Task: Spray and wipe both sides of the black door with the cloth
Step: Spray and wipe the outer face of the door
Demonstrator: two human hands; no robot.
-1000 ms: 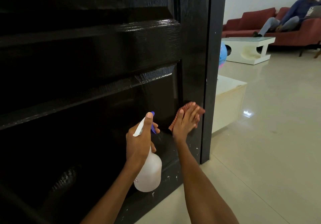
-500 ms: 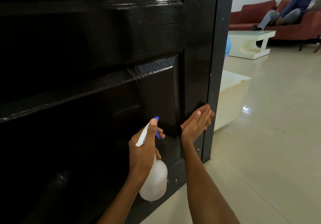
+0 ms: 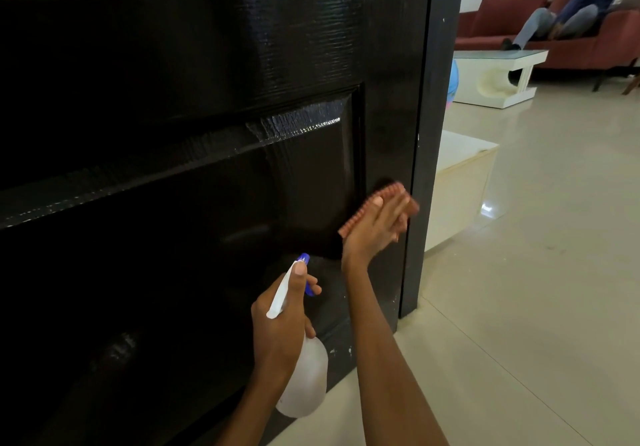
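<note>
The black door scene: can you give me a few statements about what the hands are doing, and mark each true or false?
1. The left hand grips a spray bottle. True.
2. The right hand presses a cloth flat against the black door. True.
3. The cloth is blue. False: it is a reddish orange; only the bottle's nozzle is blue.
4. The right hand is wiping near the top of the door. False: it works low down, near the door's edge and close to the floor.
5. The spray bottle stands on the floor. False: it is held in the air, beside the door.
</note>
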